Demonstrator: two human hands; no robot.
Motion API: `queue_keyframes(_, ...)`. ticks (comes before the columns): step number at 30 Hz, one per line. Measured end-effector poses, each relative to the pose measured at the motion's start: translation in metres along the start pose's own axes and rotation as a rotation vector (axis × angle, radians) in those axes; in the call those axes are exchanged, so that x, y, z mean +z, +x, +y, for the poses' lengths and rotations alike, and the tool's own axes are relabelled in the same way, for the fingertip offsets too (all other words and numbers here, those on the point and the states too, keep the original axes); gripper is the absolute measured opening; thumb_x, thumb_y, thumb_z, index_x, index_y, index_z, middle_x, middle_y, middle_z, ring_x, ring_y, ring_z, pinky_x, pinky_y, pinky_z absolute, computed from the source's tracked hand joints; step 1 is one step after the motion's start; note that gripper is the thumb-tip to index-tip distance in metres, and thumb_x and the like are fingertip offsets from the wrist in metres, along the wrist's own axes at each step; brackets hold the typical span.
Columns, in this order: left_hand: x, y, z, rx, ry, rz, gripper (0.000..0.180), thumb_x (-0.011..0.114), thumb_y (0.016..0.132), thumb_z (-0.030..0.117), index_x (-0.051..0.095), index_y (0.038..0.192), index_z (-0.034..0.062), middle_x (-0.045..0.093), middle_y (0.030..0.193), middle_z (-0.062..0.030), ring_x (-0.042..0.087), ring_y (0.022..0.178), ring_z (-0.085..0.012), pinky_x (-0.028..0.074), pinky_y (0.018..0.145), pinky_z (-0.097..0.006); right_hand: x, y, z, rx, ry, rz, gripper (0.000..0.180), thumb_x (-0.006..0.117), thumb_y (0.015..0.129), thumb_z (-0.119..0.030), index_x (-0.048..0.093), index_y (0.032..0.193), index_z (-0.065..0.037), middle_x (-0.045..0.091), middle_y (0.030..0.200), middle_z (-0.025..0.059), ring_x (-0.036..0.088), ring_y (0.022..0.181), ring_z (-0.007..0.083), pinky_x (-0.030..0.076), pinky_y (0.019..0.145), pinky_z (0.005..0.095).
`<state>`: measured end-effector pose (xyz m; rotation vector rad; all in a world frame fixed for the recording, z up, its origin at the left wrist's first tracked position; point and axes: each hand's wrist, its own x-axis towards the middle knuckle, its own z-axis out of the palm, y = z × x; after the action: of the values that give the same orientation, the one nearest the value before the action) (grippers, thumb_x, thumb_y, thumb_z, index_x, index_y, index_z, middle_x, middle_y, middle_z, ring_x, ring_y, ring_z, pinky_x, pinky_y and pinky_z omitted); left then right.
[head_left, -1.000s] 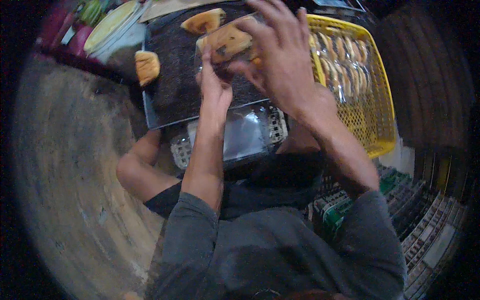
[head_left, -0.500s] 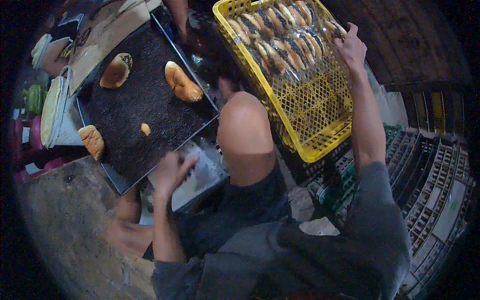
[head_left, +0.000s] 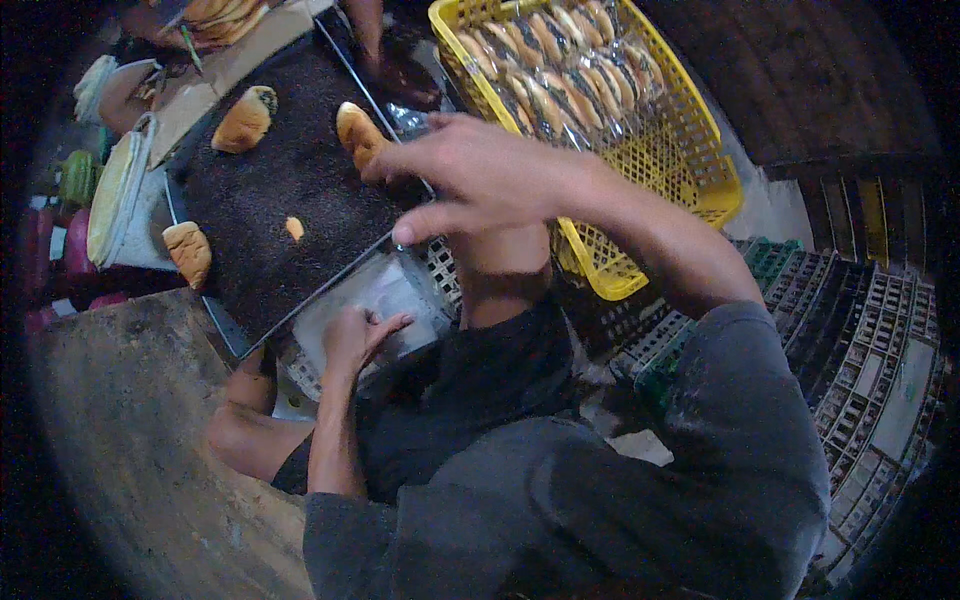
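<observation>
My right hand (head_left: 455, 175) is open, fingers and thumb spread, above the near right edge of a wide metal tray (head_left: 323, 290). Dark grains like chocolate sprinkles (head_left: 290, 180) cover the tray. Its fingertips are beside a golden bun (head_left: 358, 135), partly hiding it. Another bun (head_left: 243, 120) with dark grains at one end lies farther left, a bun piece (head_left: 187, 253) at the left edge, and a small crumb (head_left: 294, 228) in the middle. My left hand (head_left: 350, 342) rests on clear plastic bags (head_left: 400, 300) below the tray, its fingers curled and what they pinch hidden.
At the right, a yellow plastic crate (head_left: 600, 272) holds rows of filled buns (head_left: 570, 85) in clear wrap. Another person's arm (head_left: 366, 30) reaches in beyond the tray; flat buns (head_left: 225, 18) lie at the far left. Stacked crates (head_left: 860, 370) stand at the right.
My right hand has left the yellow crate's far right side and swung left to the bun on the tray. My left hand has moved slightly down and right onto the plastic bags.
</observation>
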<state>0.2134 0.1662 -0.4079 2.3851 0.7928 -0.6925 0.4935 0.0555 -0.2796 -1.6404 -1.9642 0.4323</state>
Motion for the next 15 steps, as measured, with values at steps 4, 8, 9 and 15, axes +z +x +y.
queue_keyframes(4, 0.0, 0.005, -0.013, 0.094, -0.045, 0.074, 0.051, 0.068, 0.079, 0.05, 0.062, 0.064, 0.0015, 0.059, 0.056, -0.0104, 0.058, 0.05, -0.0226, 0.045, 0.051, -0.034, -0.002, 0.008, -0.025, 0.08, -0.069, -0.019, 0.057, 0.06, 0.083, -0.051, 0.055, 0.112, -0.002, 0.064, 0.095, 0.0226, 0.06, 0.095, 0.0396, 0.047, 0.082, 0.0478)
queue_keyframes(8, 0.0, -0.026, -0.004, 0.179, -0.724, 0.431, 0.051, 0.073, 0.074, 0.048, 0.059, 0.061, 0.0011, 0.058, 0.057, -0.0152, 0.059, 0.053, -0.0297, 0.044, 0.052, -0.039, 0.005, 0.03, -0.078, 0.41, -0.139, -0.296, 0.057, 0.061, 0.083, -0.049, 0.055, 0.112, 0.0, 0.063, 0.097, 0.0233, 0.06, 0.093, 0.041, 0.047, 0.08, 0.0481)
queue_keyframes(9, -0.01, -0.029, 0.016, 0.283, -0.642, 0.632, 0.05, 0.073, 0.073, 0.048, 0.058, 0.061, 0.0013, 0.057, 0.056, -0.0157, 0.06, 0.053, -0.0294, 0.043, 0.052, -0.039, 0.041, 0.02, -0.056, 0.206, -0.058, -0.174, 0.054, 0.064, 0.081, -0.048, 0.057, 0.106, 0.0, 0.064, 0.094, 0.0233, 0.06, 0.088, 0.042, 0.047, 0.077, 0.0479)
queue_keyframes(15, -0.023, 0.004, 0.003, 0.104, -1.256, 0.376, 0.046, 0.065, 0.081, 0.051, 0.065, 0.08, 0.0048, 0.063, 0.068, -0.0117, 0.064, 0.066, -0.0227, 0.047, 0.056, -0.037, 0.092, 0.04, -0.069, 0.395, 0.478, 0.362, 0.021, 0.059, 0.089, -0.019, 0.056, 0.095, 0.001, 0.062, 0.085, 0.0175, 0.062, 0.081, 0.0315, 0.048, 0.07, 0.0406)
